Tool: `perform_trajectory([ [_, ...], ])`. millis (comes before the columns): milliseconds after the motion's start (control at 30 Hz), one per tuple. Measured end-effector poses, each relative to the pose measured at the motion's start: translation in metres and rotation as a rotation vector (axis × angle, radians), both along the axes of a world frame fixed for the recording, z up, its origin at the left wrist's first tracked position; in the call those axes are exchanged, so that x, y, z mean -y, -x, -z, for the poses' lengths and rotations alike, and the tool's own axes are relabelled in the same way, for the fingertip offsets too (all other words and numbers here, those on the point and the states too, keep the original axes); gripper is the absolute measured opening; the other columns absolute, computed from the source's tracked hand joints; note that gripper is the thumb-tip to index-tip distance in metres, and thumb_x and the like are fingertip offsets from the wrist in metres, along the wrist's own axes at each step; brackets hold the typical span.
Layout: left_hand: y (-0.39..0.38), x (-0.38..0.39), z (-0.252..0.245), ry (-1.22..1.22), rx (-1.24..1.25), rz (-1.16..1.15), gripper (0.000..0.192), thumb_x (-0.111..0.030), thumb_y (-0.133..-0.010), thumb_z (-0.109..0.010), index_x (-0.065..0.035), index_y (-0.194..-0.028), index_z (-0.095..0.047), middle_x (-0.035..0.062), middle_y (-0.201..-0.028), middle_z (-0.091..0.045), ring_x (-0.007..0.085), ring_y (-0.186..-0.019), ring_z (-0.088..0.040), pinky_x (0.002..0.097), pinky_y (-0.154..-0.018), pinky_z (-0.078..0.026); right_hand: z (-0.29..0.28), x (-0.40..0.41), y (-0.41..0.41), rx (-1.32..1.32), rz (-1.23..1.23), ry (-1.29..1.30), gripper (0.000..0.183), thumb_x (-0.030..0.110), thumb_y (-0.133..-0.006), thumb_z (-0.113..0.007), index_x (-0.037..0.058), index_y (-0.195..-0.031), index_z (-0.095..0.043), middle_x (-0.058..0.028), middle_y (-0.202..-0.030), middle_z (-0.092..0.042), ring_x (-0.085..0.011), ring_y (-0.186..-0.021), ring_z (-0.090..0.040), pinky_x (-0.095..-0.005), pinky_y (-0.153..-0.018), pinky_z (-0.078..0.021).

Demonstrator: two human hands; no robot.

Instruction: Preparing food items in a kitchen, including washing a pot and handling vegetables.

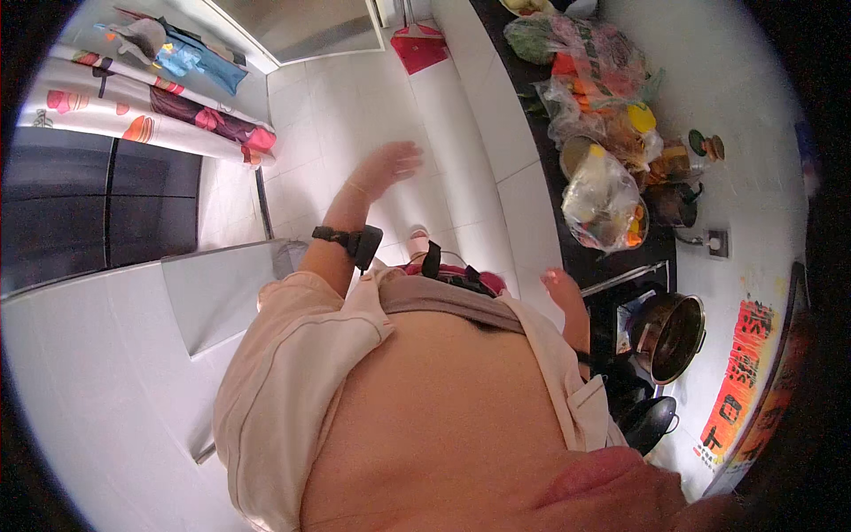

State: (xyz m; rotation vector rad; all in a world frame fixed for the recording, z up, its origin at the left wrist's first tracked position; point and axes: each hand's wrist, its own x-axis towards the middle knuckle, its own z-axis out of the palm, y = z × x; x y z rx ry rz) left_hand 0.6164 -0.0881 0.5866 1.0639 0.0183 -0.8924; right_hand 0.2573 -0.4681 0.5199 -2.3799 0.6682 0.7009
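Note:
My left hand [392, 166] is stretched out over the pale tiled floor [346, 120], palm down, holding nothing; its fingers look slightly apart. A black device on a strap [362, 246] sits on that forearm. Lower and to the right, my right hand [560, 286] hangs beside the black counter [572, 256], near the hob. Only part of it shows, and whether its fingers are closed is unclear. Nearest to it on the counter are a bowl wrapped in clear plastic [602, 199] and, on the hob, a metal pot [675, 339].
Bagged vegetables [598, 60] and jars [671, 163] crowd the far counter. A black wok [648, 425] stands beyond the pot. A red dustpan [419, 50] rests by the cabinets. A patterned curtain [193, 116] and a pale panel [219, 292] are on the left.

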Motion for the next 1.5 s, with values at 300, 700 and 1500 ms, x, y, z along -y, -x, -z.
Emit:
perform_trajectory([
  [300,-0.078,-0.045,0.076,0.012,0.269,0.002,0.04,-0.023,-0.094,-0.044,0.0005,-0.124,-0.056,0.0176,-0.129,-0.058,0.0307,-0.116,-0.057,0.0418,-0.101,-0.045,-0.022,-0.052,-0.235,-0.065,-0.46,0.086,0.042,0.036,-0.086,-0.059,0.0056,-0.115,-0.061,-0.0167,-0.111,-0.066,-0.0349,-0.105,-0.062,-0.0432,-0.09,-0.0486],
  [700,-0.193,-0.039,0.037,0.29,-0.386,-0.213,0.045,-0.027,-0.093,-0.049,0.0009,-0.128,-0.052,0.0192,-0.137,-0.05,0.0293,-0.123,-0.051,0.0423,-0.106,-0.04,0.208,0.082,-0.327,-0.848,-1.176,0.893,0.038,0.026,-0.084,-0.066,0.0173,-0.121,-0.066,-0.0081,-0.126,-0.061,-0.0289,-0.122,-0.049,-0.0482,-0.102,-0.0312],
  [1500,-0.259,-0.099,0.115,-0.027,-0.513,0.029,0.043,-0.026,-0.097,-0.042,0.0031,-0.128,-0.052,0.0203,-0.131,-0.055,0.0318,-0.117,-0.057,0.0405,-0.101,-0.046,0.049,-0.072,-0.454,-1.208,-1.639,1.004,0.045,0.022,-0.097,-0.043,0.0039,-0.137,-0.049,-0.0082,-0.142,-0.047,-0.026,-0.133,-0.04,-0.0446,-0.111,-0.0268],
])
